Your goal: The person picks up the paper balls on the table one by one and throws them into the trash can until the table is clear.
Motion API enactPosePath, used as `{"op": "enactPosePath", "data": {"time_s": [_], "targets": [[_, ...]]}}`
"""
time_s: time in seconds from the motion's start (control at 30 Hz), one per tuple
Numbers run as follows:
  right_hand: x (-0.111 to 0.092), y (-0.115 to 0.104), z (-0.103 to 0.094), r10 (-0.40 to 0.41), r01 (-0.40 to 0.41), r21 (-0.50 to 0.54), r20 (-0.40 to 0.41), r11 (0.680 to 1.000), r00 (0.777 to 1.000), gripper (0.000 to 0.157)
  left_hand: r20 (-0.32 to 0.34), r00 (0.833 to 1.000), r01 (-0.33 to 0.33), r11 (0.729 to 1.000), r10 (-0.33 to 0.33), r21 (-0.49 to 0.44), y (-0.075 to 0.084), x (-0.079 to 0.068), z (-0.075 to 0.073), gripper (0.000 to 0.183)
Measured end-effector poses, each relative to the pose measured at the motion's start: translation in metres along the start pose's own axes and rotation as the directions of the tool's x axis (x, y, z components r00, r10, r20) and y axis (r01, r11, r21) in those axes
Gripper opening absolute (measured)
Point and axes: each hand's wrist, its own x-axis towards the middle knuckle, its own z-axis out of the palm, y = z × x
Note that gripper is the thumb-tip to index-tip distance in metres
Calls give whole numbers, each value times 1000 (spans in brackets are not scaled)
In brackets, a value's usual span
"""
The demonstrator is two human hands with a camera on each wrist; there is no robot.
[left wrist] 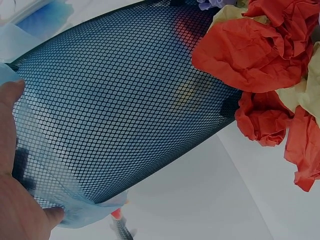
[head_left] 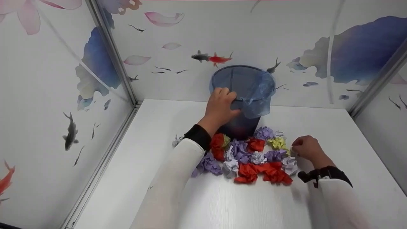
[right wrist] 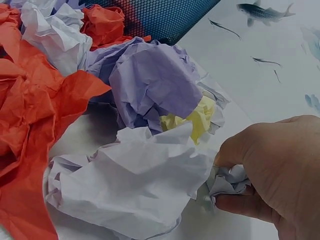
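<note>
A dark mesh wastebasket [head_left: 243,125] lined with a blue plastic bag [head_left: 259,106] stands against the back wall. My left hand [head_left: 219,106] grips its near left rim, thumb outside over the folded bag, as the left wrist view also shows. Red and yellowish shapes show through the mesh. At the right end of the pile, my right hand [head_left: 310,149] pinches a small crumpled ball of whitish paper [right wrist: 231,180] between thumb and fingers. Beside it lie a larger white paper ball [right wrist: 132,182], a purple one [right wrist: 150,85] and a yellow one [right wrist: 200,117].
Crumpled red [head_left: 275,173], purple [head_left: 211,163] and white paper balls [head_left: 230,167] spread over the white table [head_left: 248,206] before the wastebasket. A whitish ball [head_left: 177,140] lies left, partly behind my left forearm. Printed walls [head_left: 171,86] enclose the table at the back and sides.
</note>
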Motion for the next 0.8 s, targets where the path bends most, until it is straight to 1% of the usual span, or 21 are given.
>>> {"op": "enactPosePath", "data": {"time_s": [0.17,0.33,0.6,0.7,0.8], "targets": [[0,1,0,17,-18,12,19,1000,1000,23,1,1000,1,1000,-1,-3,0,1,2,49],[0,0,-1,12,-13,19,29,1000,1000,21,6,1000,-2,1000,2,1,-1,1,1,51],[1,-1,-10,44,-45,14,90,999,995,24,-11,1000,-13,1000,13,7,-2,2,2,50],[0,-1,-14,26,-27,17,83,999,996,23,-2,1000,-8,1000,8,10,-1,1,2,50],[-1,-4,-21,-13,12,5,61,1000,998,22,8,1000,-6,1000,6,21,-1,1,1,51]]}}
